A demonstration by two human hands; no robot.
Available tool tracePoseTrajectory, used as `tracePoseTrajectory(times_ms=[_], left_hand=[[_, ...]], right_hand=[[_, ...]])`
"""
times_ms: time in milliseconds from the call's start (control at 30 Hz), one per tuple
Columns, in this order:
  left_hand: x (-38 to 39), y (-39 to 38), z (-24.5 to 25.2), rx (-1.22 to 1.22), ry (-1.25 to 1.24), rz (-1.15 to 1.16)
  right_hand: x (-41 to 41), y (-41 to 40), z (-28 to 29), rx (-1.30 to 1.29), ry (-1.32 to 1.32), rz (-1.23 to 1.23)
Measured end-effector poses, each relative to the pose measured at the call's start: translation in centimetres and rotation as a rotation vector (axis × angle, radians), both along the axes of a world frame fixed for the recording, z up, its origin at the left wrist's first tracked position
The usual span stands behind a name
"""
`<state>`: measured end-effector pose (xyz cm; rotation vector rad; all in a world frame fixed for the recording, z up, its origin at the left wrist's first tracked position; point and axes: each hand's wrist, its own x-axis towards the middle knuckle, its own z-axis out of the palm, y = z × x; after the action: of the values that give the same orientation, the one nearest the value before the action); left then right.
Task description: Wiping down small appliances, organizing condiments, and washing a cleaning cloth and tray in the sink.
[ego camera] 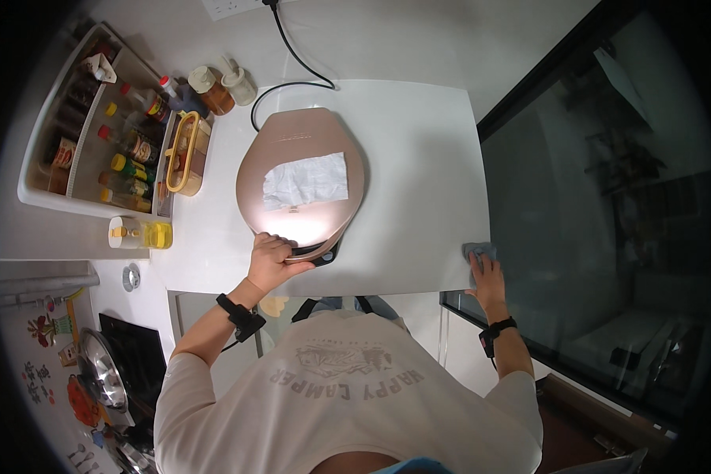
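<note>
A rose-gold electric griddle (249,178) lies with its lid down on the white countertop (415,178). My left hand (271,260) is curled around the near edge of the griddle by its handle, thumb beside the black control part (329,256). On top of the lid lies a wrinkled white paper towel (307,181). At the counter's right edge, my right hand (487,284) presses a grey cloth (479,249) with its fingers, and part of the cloth is hidden beneath them.
A black power cord (290,84) runs from the griddle to a wall outlet. Sauce bottles (139,145) fill a white rack at left, beside a yellow-rimmed seasoning box (191,157), jars and an oil dispenser (142,233). Dark glass (569,207) borders the right; a lidded pan (103,367) sits lower left.
</note>
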<state>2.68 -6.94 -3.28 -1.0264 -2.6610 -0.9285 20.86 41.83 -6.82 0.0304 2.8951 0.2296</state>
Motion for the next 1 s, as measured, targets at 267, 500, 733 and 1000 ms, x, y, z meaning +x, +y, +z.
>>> tracePoseTrajectory(times_ms=[267,500,733,1000], left_hand=[[0.2,1.4,0.9,-0.052,0.001,-0.007],[0.9,1.9,1.0,-0.032,0.012,0.035],[1.4,1.7,1.4,-0.027,0.025,0.027],[1.7,2.8,1.1,0.048,0.07,0.003]], right_hand=[[-9.5,-0.6,3.5,-1.141,-0.007,-0.552],[-18.0,-1.4,0.1,-0.474,0.719,-0.251],[-19.2,-2.8,-2.9,-0.321,0.486,0.28],[-32.5,-4.2,-5.4,-0.226,0.631,-0.032]])
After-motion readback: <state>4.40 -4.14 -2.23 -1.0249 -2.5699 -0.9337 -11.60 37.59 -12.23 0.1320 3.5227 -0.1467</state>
